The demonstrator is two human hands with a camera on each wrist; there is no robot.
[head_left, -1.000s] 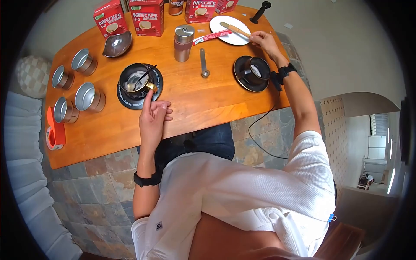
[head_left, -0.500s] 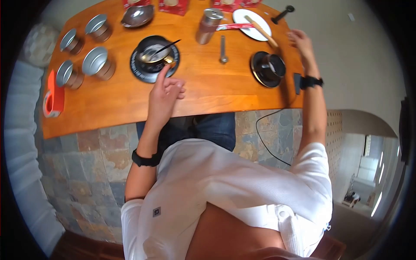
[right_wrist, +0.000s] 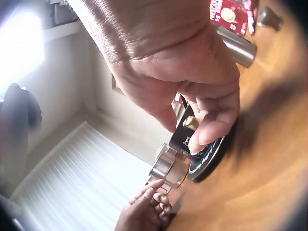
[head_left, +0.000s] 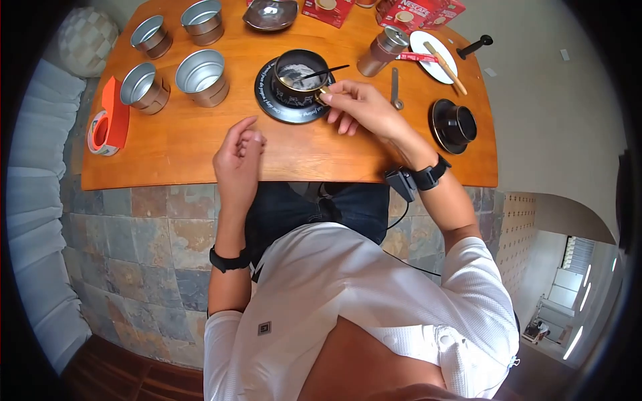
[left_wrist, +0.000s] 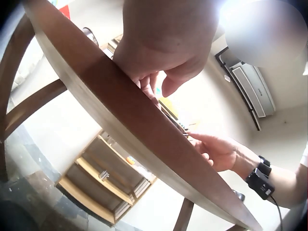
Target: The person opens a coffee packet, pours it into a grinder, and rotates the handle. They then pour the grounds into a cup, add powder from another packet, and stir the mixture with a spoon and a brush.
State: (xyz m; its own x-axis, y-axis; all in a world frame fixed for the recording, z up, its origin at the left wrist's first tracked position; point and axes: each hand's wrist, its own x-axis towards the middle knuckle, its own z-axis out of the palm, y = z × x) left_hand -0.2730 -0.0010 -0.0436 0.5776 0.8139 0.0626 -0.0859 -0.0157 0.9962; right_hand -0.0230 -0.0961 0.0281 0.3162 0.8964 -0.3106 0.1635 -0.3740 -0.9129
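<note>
A black cup [head_left: 294, 93] with a gold handle [head_left: 322, 95] stands on a black saucer [head_left: 291, 114] with white lettering. It holds white powder and a dark-handled spoon [head_left: 326, 72]. My right hand [head_left: 366, 110] reaches in from the right, thumb and fingers at the handle. The right wrist view shows the gold handle [right_wrist: 191, 122] between thumb and fingers. Left of the saucer, my left hand [head_left: 239, 155] hovers over the table's front edge with loosely bent fingers, holding nothing. A second black cup [head_left: 460, 124] rests on its saucer [head_left: 438, 115] to the right.
Several metal cups [head_left: 200, 75] and an orange tape dispenser [head_left: 110, 120] stand on the left. Behind are a dark bowl [head_left: 270, 13], red Nescafé boxes [head_left: 408, 13], a metal grinder [head_left: 383, 51], a measuring spoon [head_left: 395, 87] and a white plate [head_left: 422, 40] bearing a wooden-handled tool [head_left: 447, 65].
My right hand has left the wooden-handled tool by the plate and come left to the cup's handle. My left hand has drawn back from that handle. The head view has shifted.
</note>
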